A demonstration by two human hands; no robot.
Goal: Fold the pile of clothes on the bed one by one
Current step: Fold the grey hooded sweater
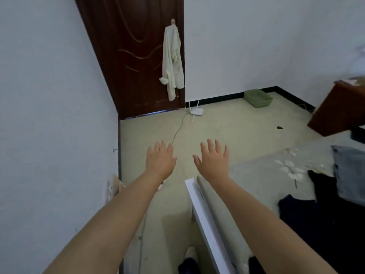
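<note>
Both arms reach forward over the floor, palms down. My left hand (160, 159) and my right hand (213, 160) have straight, spread fingers and hold nothing. The bed (262, 175), covered by a pale flowered sheet, lies to the right with a white frame edge (205, 218) below my right forearm. Dark navy and black clothes (316, 224) lie heaped on the bed at the lower right, and a grey garment (349, 175) lies beside them at the right edge. Neither hand touches any clothing.
A dark brown door (134, 56) stands ahead with a cream robe (172, 60) hanging on it. A white router (196, 111) with a cable and a green basket (257, 97) sit on the beige floor. A brown wooden cabinet (339, 111) stands at the right. A white wall runs along the left.
</note>
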